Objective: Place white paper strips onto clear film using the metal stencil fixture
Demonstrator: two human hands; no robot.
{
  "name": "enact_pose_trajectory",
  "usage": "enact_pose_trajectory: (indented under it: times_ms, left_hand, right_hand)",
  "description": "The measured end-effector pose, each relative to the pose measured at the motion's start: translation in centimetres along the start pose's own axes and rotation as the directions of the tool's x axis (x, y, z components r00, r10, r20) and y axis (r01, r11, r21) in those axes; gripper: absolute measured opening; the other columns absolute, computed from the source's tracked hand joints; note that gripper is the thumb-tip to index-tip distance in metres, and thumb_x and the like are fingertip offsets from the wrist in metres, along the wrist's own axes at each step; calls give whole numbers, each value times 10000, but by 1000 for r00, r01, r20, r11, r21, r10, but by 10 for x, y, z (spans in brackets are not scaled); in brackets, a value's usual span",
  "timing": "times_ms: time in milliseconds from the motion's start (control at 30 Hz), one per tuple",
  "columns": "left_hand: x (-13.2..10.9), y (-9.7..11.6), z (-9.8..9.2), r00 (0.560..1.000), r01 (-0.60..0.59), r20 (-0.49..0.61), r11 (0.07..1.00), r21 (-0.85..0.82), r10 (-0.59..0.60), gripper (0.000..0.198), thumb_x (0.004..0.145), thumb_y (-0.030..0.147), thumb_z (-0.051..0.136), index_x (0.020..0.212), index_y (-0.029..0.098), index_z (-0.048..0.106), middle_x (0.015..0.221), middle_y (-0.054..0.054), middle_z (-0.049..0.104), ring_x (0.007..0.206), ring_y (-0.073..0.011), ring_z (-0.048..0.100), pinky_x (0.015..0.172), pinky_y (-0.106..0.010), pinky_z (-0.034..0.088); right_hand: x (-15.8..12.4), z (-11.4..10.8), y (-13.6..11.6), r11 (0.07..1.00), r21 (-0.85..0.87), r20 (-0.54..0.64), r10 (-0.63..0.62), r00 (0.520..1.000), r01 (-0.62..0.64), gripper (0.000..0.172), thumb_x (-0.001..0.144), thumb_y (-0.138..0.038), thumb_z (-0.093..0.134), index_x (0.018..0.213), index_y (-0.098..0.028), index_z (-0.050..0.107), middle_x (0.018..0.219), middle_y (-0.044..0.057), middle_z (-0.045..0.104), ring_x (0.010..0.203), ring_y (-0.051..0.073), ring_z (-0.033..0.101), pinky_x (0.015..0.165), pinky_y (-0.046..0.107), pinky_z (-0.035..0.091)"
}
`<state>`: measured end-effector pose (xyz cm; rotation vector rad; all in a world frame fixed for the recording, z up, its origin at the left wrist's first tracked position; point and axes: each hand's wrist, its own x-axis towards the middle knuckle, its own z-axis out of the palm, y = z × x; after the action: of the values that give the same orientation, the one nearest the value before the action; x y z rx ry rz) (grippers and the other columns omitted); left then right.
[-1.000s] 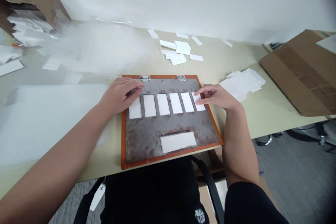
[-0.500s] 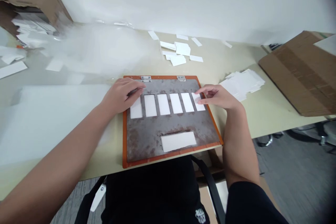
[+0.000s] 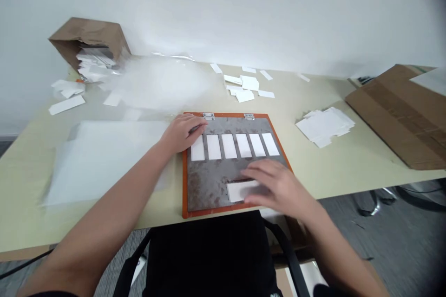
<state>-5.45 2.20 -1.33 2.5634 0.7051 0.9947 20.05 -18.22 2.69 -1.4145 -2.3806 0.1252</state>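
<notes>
White card (image 3: 237, 191), half hidden beneath the blurred right hand (image 3: 280, 188)

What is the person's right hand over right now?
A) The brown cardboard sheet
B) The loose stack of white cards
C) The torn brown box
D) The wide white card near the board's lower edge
D. The right hand is over the wide white card, in the lower part of the orange-framed metal board.

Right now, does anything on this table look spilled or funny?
Yes. The brown cardboard box at the far left lies tipped on its side, and white cards have spilled out of its open end onto the table. It looks odd because they lie scattered, not stacked.
</notes>
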Motion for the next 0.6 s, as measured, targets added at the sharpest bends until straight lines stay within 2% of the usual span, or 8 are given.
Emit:
enact_pose_trajectory:
  times_ms: [67,167,300,600]
  left_hand:
    - [0,0,1,1000,16,6,1000,-7,-16,292,998,337,444,980,211,707,778,-36,738,848,-208,701,879,-367,507]
    - [0,1,1,999,29,14,999,-21,-29,298,995,345,439,982,215,707,790,-37,742,848,-212,699,888,-375,501]
    - [0,1,2,999,39,15,998,-39,-38,307,992,349,437,980,210,710,807,-43,746,861,-214,697,902,-378,495]
    - [0,-3,5,998,60,10,996,-71,-59,318,979,353,436,980,200,716,853,-60,753,881,-229,694,901,-385,483]
  right_hand:
    - [-8,12,-20,979,-167,-42,-123,991,115,448,934,-547,594,1130,-157,696,1023,131,733,888,259,681,783,437,554]
    - [-13,24,-25,944,-300,-84,-167,982,135,366,962,-482,584,1111,-170,703,982,115,737,852,232,670,784,404,531]
    - [-14,29,-16,919,-364,-77,-192,978,152,384,961,-528,557,1082,-194,703,981,102,735,871,233,654,839,404,501]
    - [-9,30,-15,849,-471,38,-251,967,239,493,995,-540,438,1017,-113,683,977,139,706,862,254,602,867,408,423]
